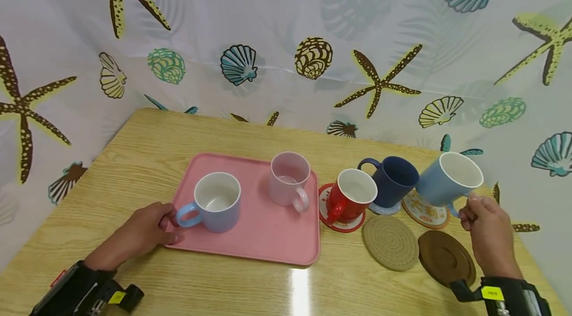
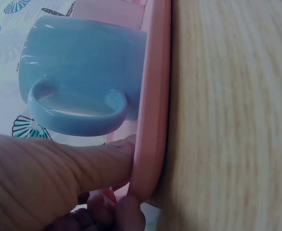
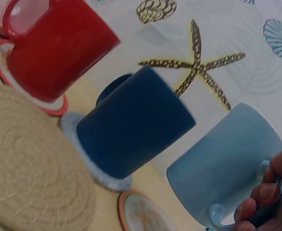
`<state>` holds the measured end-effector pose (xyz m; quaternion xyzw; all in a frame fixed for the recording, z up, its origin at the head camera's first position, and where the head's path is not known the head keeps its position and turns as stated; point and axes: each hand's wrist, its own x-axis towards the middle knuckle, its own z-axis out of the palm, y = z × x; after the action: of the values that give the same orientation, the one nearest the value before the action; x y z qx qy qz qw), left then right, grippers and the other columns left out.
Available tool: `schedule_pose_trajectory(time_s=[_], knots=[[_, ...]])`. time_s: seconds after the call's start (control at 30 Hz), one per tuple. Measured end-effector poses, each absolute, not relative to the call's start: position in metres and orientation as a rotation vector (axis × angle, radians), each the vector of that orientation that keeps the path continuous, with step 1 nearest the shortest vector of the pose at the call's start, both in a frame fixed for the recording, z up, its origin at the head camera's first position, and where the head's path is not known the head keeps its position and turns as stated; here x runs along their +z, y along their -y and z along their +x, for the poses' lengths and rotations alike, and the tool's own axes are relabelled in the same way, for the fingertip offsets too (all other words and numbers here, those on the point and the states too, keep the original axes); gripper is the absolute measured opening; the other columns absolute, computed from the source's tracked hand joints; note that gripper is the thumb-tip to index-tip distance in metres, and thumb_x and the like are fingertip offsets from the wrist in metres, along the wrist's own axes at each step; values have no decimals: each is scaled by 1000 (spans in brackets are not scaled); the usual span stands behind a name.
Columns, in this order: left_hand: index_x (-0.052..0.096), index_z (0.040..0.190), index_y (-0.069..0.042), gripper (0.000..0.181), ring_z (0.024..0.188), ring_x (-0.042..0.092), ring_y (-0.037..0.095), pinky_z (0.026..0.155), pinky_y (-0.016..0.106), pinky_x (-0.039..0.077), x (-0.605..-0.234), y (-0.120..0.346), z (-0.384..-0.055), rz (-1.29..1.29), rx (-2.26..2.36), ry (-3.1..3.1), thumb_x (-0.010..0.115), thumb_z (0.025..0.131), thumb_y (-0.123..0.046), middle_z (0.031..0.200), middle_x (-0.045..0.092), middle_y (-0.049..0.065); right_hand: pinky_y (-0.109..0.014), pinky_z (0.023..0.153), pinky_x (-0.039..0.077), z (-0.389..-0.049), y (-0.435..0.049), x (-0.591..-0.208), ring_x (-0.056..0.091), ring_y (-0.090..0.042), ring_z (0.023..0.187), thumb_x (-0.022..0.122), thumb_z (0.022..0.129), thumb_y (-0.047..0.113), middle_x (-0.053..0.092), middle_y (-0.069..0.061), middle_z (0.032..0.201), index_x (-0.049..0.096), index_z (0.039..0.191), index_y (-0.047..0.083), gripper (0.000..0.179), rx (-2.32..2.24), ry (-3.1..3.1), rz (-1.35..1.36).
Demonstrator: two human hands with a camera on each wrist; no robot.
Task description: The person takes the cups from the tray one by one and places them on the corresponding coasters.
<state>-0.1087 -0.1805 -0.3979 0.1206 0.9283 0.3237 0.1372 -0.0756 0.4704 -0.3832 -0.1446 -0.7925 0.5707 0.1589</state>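
Observation:
My right hand (image 1: 490,231) holds a light blue mug (image 1: 438,184) by its handle. In the right wrist view that mug hangs tilted above a round printed coaster (image 3: 143,211). At the left, my left hand (image 1: 145,229) pinches the front left corner of a pink tray (image 1: 272,246); the left wrist view has the thumb against its rim. Another light blue mug (image 1: 219,209) stands on the tray, its handle towards my left hand. Behind it to the right, a pale pink mug (image 1: 283,187) also stands on the tray.
Right of the tray, a red mug (image 1: 341,204) stands on a red-rimmed coaster (image 1: 323,199), and a dark blue mug (image 1: 389,184) on a pale blue coaster (image 1: 385,209). Nearer lie a woven coaster (image 1: 390,242) and a brown coaster (image 1: 447,256). Behind the table hangs a shell-patterned cloth (image 1: 277,13).

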Motion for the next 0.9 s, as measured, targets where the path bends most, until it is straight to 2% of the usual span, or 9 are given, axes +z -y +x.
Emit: schedule_pose_trajectory(time_s=[0.1,0.2,0.43,0.73,0.83,0.9], knots=[[59,88,-7,29,66,38,17,58,30,31,-398,181,-109,382,942,-2698,78,71,-22,74,41,5,-36,59,27,-77,-475,-395,38,-16,68,37,96,49,36,0,79,42,81,8,43,1498,2388,-468],[59,86,-7,30,65,37,17,58,30,31,-398,182,-108,409,949,-2710,78,71,-24,73,41,4,-36,60,27,-73,-462,-386,37,-17,67,33,98,47,35,0,76,40,80,7,45,1431,2451,-496],[58,84,-8,29,64,38,17,59,30,32,-396,181,-108,392,956,-2702,78,70,-23,73,41,4,-37,61,21,-65,-439,-365,33,-17,64,32,101,35,29,1,70,35,74,6,40,1596,2409,-469],[58,87,-7,30,65,39,17,59,30,32,-396,179,-108,359,953,-2668,78,71,-23,73,41,5,-38,62,21,-63,-452,-378,32,-16,64,34,100,38,24,0,70,34,75,11,37,1789,2387,-385],[59,88,-7,30,65,39,17,59,30,32,-396,180,-108,359,945,-2676,78,71,-24,73,42,5,-36,59,24,-63,-456,-379,36,-14,67,36,99,37,27,0,71,36,77,9,36,1885,2346,-365],[59,88,-8,31,66,39,17,59,30,31,-396,181,-108,354,932,-2683,78,71,-25,74,41,5,-31,57,31,-65,-457,-380,42,-11,69,35,99,39,34,2,73,41,82,4,39,1813,2404,-413]])
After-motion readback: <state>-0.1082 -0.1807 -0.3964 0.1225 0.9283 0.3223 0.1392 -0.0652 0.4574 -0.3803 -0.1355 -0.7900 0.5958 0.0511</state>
